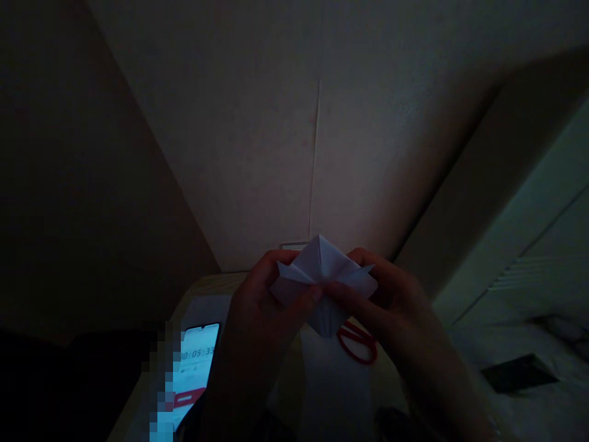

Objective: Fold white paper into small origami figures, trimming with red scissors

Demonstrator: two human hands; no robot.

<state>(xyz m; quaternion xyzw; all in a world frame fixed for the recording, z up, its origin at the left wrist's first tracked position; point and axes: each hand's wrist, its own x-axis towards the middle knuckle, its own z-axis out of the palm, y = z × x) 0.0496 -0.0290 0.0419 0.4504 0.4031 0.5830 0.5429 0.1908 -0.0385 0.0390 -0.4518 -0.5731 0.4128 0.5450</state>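
Observation:
A folded piece of white paper (322, 261), with a peak at the top and pointed flaps at both sides, is held up between my two hands. My left hand (271, 313) grips its left side, thumb pressed near the centre crease and fingers behind. On the other side, my right hand (386, 294) pinches the paper the same way, its thumb meeting the left one at the middle. The fingers behind the paper are mostly hidden. Below the paper lie red scissor handles (358, 344); the blades cannot be seen.
A lit phone (197, 356) showing a timer lies left of my hands on a small wooden table (216, 283). White paper sheets (335, 387) lie on the table beneath my hands. A wall (257, 153) rises directly behind, and a pale panel (519, 245) stands at the right. The scene is dim.

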